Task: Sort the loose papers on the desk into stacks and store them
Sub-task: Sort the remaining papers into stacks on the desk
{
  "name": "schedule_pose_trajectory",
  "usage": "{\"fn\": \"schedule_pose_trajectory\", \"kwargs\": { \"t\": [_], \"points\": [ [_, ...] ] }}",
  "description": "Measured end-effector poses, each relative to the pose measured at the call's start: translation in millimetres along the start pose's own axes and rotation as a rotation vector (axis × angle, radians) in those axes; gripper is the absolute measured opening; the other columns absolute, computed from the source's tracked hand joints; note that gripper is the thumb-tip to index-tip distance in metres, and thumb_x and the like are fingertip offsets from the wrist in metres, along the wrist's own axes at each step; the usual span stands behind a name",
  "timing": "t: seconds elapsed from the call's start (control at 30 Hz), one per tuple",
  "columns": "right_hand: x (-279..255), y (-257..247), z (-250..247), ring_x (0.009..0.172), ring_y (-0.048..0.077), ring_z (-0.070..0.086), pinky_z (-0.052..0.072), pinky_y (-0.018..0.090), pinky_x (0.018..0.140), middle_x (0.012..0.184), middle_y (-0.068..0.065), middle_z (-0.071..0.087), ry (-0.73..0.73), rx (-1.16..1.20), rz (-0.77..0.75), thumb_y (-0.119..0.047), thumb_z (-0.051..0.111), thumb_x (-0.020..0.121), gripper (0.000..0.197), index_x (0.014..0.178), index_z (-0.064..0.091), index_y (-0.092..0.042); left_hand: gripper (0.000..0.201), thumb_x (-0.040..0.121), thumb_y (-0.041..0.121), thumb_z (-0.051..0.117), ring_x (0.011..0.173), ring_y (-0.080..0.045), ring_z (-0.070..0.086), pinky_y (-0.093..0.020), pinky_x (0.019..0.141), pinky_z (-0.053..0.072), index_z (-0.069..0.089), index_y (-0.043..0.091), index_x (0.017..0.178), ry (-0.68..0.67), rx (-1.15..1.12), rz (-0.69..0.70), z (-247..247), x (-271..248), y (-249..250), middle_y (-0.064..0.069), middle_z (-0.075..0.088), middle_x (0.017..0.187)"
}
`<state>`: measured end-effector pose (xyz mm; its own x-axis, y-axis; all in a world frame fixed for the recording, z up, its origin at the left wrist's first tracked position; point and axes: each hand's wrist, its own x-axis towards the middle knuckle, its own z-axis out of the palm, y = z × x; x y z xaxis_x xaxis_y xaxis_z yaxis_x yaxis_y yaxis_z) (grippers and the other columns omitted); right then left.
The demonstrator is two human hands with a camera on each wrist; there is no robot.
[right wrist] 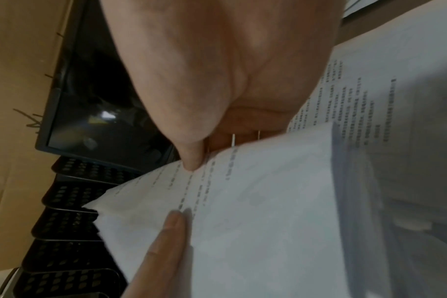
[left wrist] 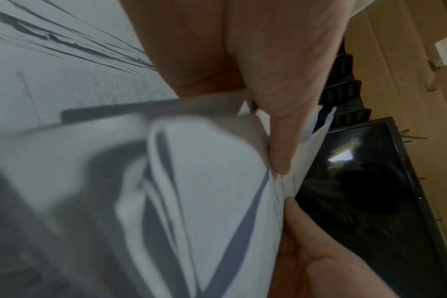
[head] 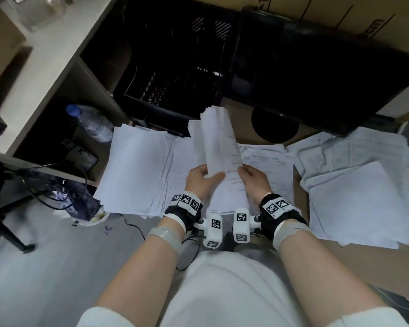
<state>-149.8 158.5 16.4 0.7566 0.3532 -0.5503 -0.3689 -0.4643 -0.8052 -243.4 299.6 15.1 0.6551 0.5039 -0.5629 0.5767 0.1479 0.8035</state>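
A bundle of white printed sheets [head: 216,138] stands raised and curled above the desk, held at its near end by both hands. My left hand [head: 202,177] grips its left edge, thumb on top; the left wrist view shows the thumb [left wrist: 276,141] pinching the sheets [left wrist: 212,201]. My right hand [head: 252,178] pinches the right edge, thumb [right wrist: 189,153] on the printed page [right wrist: 268,201]. Under the hands lies a printed stack [head: 267,166]. A blank-faced stack [head: 137,171] lies to the left, and a third stack [head: 359,199] to the right.
Loose sheets [head: 328,149] are scattered at the back right. A black mesh tray rack [head: 172,86] and a dark monitor [head: 316,74] stand behind the papers. A water bottle [head: 90,121] sits on a shelf at left, cables and a bag below it.
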Motion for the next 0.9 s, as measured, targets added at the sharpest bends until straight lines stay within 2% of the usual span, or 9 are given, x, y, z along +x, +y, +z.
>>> {"fn": "schedule_pose_trajectory", "kwargs": {
  "t": [0.07, 0.13, 0.27, 0.43, 0.5, 0.63, 0.7, 0.8, 0.9],
  "points": [
    [-2, -1, -6, 0.086, 0.006, 0.064, 0.050, 0.012, 0.070, 0.109, 0.005, 0.069, -0.060, 0.020, 0.019, -0.026, 0.046, 0.104, 0.025, 0.105, 0.068, -0.014, 0.020, 0.081, 0.031, 0.081, 0.091, -0.020, 0.072, -0.036, 0.083, 0.060, 0.072, 0.020, 0.095, -0.020, 0.061, -0.012, 10, -4, 2, -0.005, 0.076, 0.098],
    [-1, 1, -16, 0.098, 0.018, 0.067, 0.053, 0.026, 0.086, 0.114, 0.008, 0.070, -0.089, 0.074, 0.095, -0.041, 0.045, 0.103, 0.041, 0.112, 0.066, -0.007, 0.025, 0.084, 0.032, 0.078, 0.090, -0.026, 0.071, -0.038, 0.080, 0.059, 0.074, 0.012, 0.098, 0.037, 0.138, -0.022, 22, -6, 0, -0.009, 0.075, 0.095],
    [-3, 10, -52, 0.114, 0.019, 0.062, 0.047, 0.041, 0.093, 0.125, -0.003, 0.064, -0.196, 0.187, 0.187, -0.070, 0.055, 0.086, 0.065, 0.132, 0.056, -0.024, 0.041, 0.092, 0.046, 0.067, 0.086, -0.030, 0.069, -0.040, 0.078, 0.057, 0.072, 0.006, 0.087, 0.109, 0.188, -0.060, 47, -13, -5, -0.011, 0.072, 0.086],
    [-12, 31, -77, 0.125, 0.017, 0.053, 0.045, 0.035, 0.097, 0.144, -0.004, 0.049, -0.322, 0.096, 0.129, -0.054, 0.076, 0.078, 0.094, 0.152, 0.030, -0.021, 0.051, 0.101, 0.044, 0.053, 0.082, -0.026, 0.064, -0.034, 0.078, 0.050, 0.069, -0.001, 0.084, 0.153, 0.118, -0.062, 82, -29, -15, -0.012, 0.069, 0.084],
    [-14, 38, -84, 0.122, 0.014, 0.052, 0.044, 0.035, 0.092, 0.136, -0.008, 0.051, -0.309, 0.031, 0.135, -0.051, 0.079, 0.077, 0.090, 0.149, 0.036, -0.022, 0.046, 0.100, 0.041, 0.056, 0.073, -0.025, 0.059, -0.032, 0.070, 0.044, 0.063, 0.007, 0.069, 0.183, 0.128, -0.071, 91, -35, -18, -0.009, 0.064, 0.072],
    [-8, 55, -108, 0.102, 0.027, 0.067, 0.052, 0.032, 0.083, 0.098, 0.001, 0.071, -0.108, -0.010, 0.134, -0.026, 0.070, 0.088, 0.019, 0.102, 0.069, -0.012, 0.046, 0.096, 0.036, 0.064, 0.061, -0.022, 0.048, -0.033, 0.062, 0.036, 0.050, 0.014, 0.059, 0.214, 0.147, -0.111, 101, -44, -28, -0.005, 0.051, 0.060],
    [-7, 61, -122, 0.098, 0.031, 0.064, 0.046, 0.032, 0.080, 0.096, 0.008, 0.069, -0.001, -0.233, 0.140, -0.030, 0.056, 0.093, 0.021, 0.091, 0.068, -0.012, 0.047, 0.096, 0.032, 0.064, 0.059, -0.021, 0.044, -0.032, 0.061, 0.034, 0.045, 0.014, 0.057, 0.253, 0.138, -0.116, 106, -48, -29, -0.004, 0.046, 0.058],
    [-7, 64, -143, 0.103, 0.039, 0.061, 0.046, 0.036, 0.083, 0.114, 0.021, 0.067, 0.287, -0.344, 0.137, -0.027, 0.045, 0.097, 0.031, 0.108, 0.067, -0.008, 0.049, 0.096, 0.027, 0.062, 0.062, -0.023, 0.042, -0.032, 0.055, 0.031, 0.040, 0.012, 0.054, 0.367, 0.144, -0.119, 110, -49, -25, -0.003, 0.041, 0.055],
    [-10, 55, -162, 0.112, 0.040, 0.060, 0.044, 0.040, 0.084, 0.124, 0.018, 0.065, 0.564, -0.280, 0.131, -0.025, 0.043, 0.101, 0.034, 0.126, 0.061, -0.014, 0.046, 0.096, 0.027, 0.061, 0.067, -0.026, 0.047, -0.031, 0.062, 0.036, 0.044, 0.010, 0.057, 0.457, 0.095, -0.135, 104, -48, -22, -0.004, 0.046, 0.059]
  ]
}}
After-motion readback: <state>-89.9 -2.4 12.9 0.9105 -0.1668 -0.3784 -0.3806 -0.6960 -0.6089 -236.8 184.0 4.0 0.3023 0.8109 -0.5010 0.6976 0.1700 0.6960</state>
